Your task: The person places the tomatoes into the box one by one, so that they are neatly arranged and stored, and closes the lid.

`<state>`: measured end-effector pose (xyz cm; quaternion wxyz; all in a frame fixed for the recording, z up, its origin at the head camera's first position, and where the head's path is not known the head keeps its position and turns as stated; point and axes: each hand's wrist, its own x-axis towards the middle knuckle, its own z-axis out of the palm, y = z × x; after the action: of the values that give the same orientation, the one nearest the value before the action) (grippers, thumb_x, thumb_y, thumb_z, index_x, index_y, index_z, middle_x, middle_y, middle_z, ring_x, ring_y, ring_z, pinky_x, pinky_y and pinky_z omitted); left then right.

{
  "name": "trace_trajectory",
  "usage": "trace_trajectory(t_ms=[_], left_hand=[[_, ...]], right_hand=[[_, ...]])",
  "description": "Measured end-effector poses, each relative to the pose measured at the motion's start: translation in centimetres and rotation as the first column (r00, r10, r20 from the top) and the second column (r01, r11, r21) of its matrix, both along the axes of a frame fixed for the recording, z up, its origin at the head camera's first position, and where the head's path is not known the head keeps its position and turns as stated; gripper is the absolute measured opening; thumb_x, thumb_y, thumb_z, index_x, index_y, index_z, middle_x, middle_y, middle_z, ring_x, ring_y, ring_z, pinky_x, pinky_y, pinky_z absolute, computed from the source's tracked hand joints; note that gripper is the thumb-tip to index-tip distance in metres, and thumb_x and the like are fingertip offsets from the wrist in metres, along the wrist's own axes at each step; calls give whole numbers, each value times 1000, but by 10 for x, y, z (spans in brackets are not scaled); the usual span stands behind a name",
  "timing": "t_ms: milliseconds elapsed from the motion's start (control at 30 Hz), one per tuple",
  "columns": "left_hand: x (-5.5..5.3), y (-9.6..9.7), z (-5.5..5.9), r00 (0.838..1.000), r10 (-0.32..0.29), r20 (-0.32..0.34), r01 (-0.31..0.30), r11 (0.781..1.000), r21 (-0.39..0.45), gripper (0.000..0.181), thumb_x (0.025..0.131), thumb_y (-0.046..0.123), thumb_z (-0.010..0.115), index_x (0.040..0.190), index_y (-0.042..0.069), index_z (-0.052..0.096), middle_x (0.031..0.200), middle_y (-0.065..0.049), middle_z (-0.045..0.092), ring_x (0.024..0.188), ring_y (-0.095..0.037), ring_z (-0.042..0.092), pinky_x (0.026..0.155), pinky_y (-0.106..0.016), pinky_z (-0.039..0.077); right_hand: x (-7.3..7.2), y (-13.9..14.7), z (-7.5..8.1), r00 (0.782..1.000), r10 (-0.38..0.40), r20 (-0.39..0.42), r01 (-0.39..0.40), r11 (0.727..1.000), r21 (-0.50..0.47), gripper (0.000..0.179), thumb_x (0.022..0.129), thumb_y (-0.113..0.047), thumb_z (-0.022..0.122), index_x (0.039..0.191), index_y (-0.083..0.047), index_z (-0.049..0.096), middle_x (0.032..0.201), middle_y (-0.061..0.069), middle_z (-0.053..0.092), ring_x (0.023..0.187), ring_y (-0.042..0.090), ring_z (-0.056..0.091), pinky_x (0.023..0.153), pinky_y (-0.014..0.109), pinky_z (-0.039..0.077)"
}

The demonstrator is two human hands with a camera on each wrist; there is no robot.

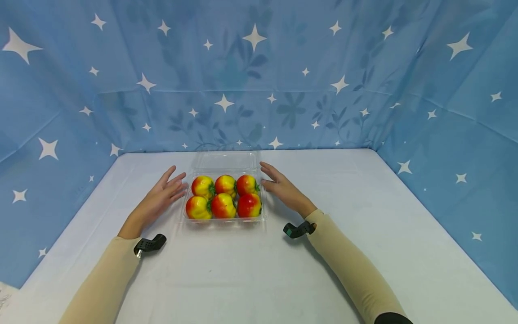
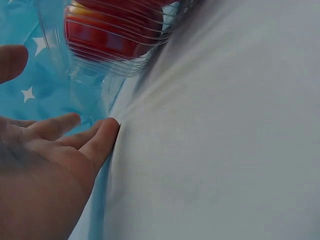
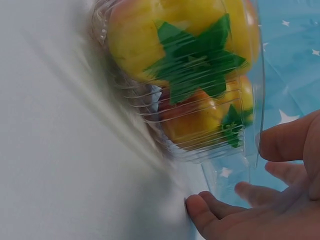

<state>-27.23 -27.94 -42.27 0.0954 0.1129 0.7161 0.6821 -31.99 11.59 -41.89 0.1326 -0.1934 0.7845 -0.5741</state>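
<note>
A clear plastic clamshell box (image 1: 224, 220) stands on the white table, its lid (image 1: 226, 160) folded open toward the back. Inside, in two rows, lie several glossy red-and-yellow fruits (image 1: 223, 205) shaped like bell peppers, with green star-shaped leaf caps (image 3: 200, 62). My left hand (image 1: 160, 198) is to the left of the box, fingers spread, holding nothing. On the other side, my right hand (image 1: 283, 189) has its fingers extended beside the box's right wall. Its thumb (image 3: 285, 142) comes close to the rim; whether it touches, I cannot tell.
A white cloth (image 1: 226, 279) covers the table. Blue curtains (image 1: 251, 76) with white stars rise behind it and along both sides. Each forearm wears a beige sleeve (image 1: 348, 256) and a black wrist-camera mount (image 1: 150, 244).
</note>
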Motion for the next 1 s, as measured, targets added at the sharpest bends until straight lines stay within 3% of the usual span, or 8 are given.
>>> trace_trajectory(t_ms=[200,333,767,1000], left_hand=[[-11,6,-3,1000,-15,20,14,999,36,80,118,18,42,171,16,-17,178,-21,5,160,-46,15,126,-51,21],[-17,10,-4,999,-25,25,24,999,40,78,116,10,38,171,17,-17,179,-18,5,161,-45,13,127,-53,17],[-21,17,-6,999,-33,5,32,995,91,76,115,3,35,171,13,-16,180,-13,1,161,-45,9,128,-55,12],[-23,15,-7,1000,-31,-4,31,994,107,76,115,5,38,171,12,-14,180,-11,4,162,-43,8,128,-55,13]], right_hand=[[-1,-4,-2,999,28,20,-28,1000,-8,72,108,-14,51,173,-21,23,178,9,18,163,36,16,126,59,24],[1,-5,-1,999,31,25,-30,999,-18,72,108,-13,51,173,-21,22,178,8,18,163,35,15,126,57,24],[-3,-2,-5,1000,4,20,-3,1000,-22,74,108,-12,55,173,-19,21,178,7,18,161,38,22,124,56,30],[-4,-1,-4,1000,-30,-7,30,999,-45,77,106,-10,59,173,-18,22,177,6,23,153,43,38,120,55,39]])
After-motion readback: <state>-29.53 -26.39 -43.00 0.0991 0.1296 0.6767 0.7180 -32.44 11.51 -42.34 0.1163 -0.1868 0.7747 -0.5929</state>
